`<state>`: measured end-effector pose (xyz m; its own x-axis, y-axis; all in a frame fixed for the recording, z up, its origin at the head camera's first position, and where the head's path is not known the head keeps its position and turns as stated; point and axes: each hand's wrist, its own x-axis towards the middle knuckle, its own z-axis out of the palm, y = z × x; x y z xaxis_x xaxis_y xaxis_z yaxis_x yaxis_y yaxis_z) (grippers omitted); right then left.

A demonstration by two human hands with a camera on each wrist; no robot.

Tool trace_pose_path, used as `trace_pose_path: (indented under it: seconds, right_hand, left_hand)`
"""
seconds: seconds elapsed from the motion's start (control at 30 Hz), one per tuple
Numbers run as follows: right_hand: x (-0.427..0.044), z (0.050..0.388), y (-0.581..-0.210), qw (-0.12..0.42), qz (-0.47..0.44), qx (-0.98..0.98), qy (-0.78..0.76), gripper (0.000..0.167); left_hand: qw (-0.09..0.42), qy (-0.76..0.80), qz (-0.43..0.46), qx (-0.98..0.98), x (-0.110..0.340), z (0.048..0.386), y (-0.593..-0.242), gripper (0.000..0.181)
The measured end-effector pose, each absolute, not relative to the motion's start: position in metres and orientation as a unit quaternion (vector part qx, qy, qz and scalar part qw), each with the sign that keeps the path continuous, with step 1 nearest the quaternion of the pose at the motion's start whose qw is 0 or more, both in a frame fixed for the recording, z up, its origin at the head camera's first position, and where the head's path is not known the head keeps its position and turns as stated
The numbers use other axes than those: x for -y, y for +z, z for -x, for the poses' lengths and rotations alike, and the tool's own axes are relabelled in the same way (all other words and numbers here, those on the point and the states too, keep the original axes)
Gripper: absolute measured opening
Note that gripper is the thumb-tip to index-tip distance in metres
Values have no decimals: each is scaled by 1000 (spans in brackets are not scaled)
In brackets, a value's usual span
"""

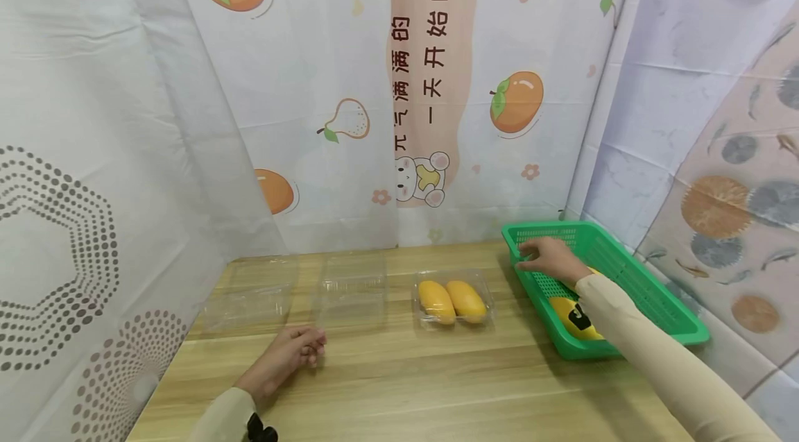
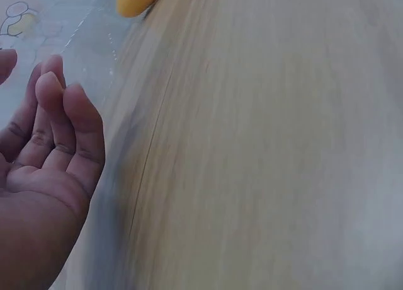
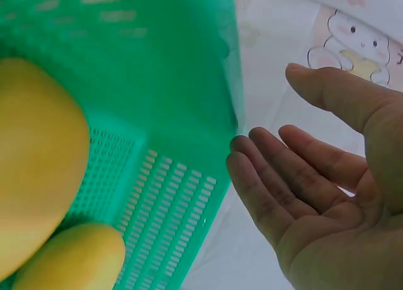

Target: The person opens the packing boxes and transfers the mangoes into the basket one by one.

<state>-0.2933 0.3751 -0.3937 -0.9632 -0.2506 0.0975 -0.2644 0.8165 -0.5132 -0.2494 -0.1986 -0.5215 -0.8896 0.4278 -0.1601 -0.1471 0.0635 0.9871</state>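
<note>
Mangoes [image 3: 38, 170] are held in a green basket [image 1: 646, 284], its left rim overhung by the right hand [image 1: 552, 261], thumb and fingers apart; across wide-stretching wood tabletop [image 1: 437, 376], the left hand [image 1: 287, 357] is seen loosely curled.

You can pass along front of wooden tabletop [image 1: 424, 393]; transparent clamshells [image 1: 353, 298], green plastic basket [image 1: 646, 298] obstruct you farther back.

Curtained tabletop booth, enclosed by printed fabric. A wood-grain table [image 1: 424, 379] fills the lower centre of the frame. Behind it, a pale rear sheet [image 1: 299, 60] bears orange fruit [image 1: 517, 102] and Chinese lettering [image 1: 438, 24]; a dot-patterned sheet [image 1: 62, 102] closes the left edge, a sheet with round motifs [image 1: 714, 206] the right. The surrounding building type cannot be determined.
</note>
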Motion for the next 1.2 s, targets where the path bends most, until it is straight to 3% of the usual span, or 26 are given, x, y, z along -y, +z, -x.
trace_pose_path:
  seconds: [0.3,0.8,1.2]
  right_hand:
    - [-351,294,-397,53,-158,955,244,40]
    - [-296,279,-404,31,-216,943,252,33]
    - [-258,270,-412,13,-258,933,250,28]
  left_hand:
    - [227,657,-118,-709,177,250,-520,41]
    - [244,629,-171,-718,121,253,-516,37]
    - [241,649,-159,-704,86,253,-524,35]
